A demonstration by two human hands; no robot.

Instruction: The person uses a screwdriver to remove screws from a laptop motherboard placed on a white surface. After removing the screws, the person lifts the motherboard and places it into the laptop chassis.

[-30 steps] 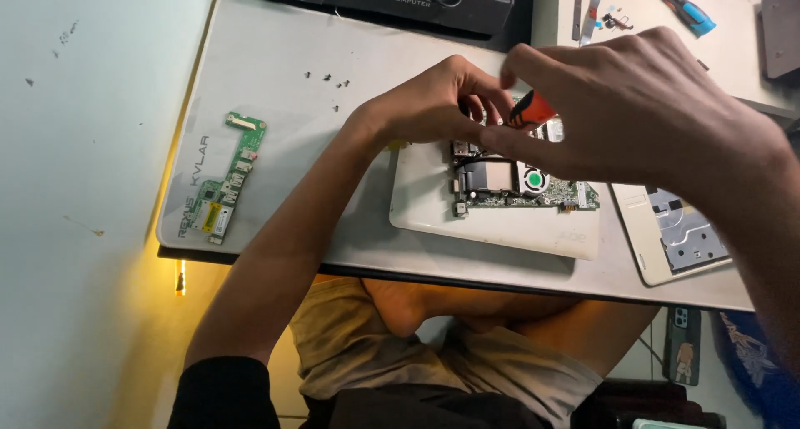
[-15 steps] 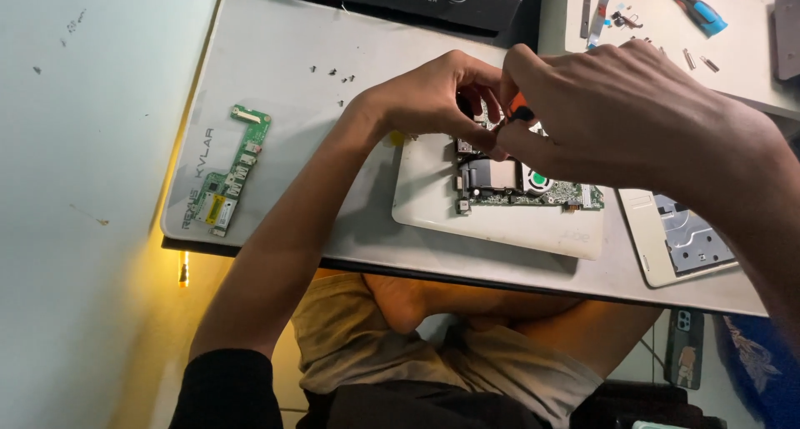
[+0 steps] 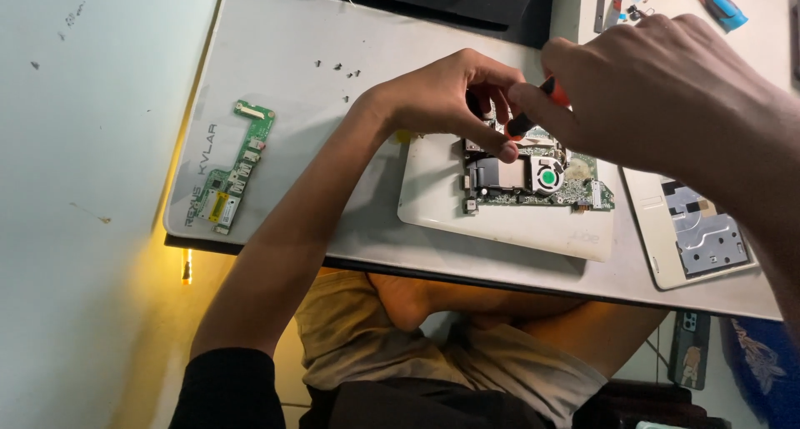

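Head view. The left hand [image 3: 446,95], at upper centre of the frame, bends its fingers down onto the top edge of a green circuit board [image 3: 533,179] that lies in an opened white laptop shell [image 3: 500,220] at centre right; its thumb presses on the board beside the metal heat plate, gripping nothing. The right hand [image 3: 658,95], at upper right, is clenched around a red-and-black screwdriver [image 3: 533,112], whose tip is hidden between the two hands. A round fan [image 3: 547,177] sits on the board, just right of the plate. Judged from its build, the board is light, stiff and fragile, best held by its bare edges, away from fan and connectors. The screwdriver handle looks slim and easily rolled. At left lies a smaller green board [image 3: 233,179]; loose screws [image 3: 337,66] are scattered near upper centre; a white cover panel [image 3: 692,237] lies at right, on the grey table [image 3: 333,145].
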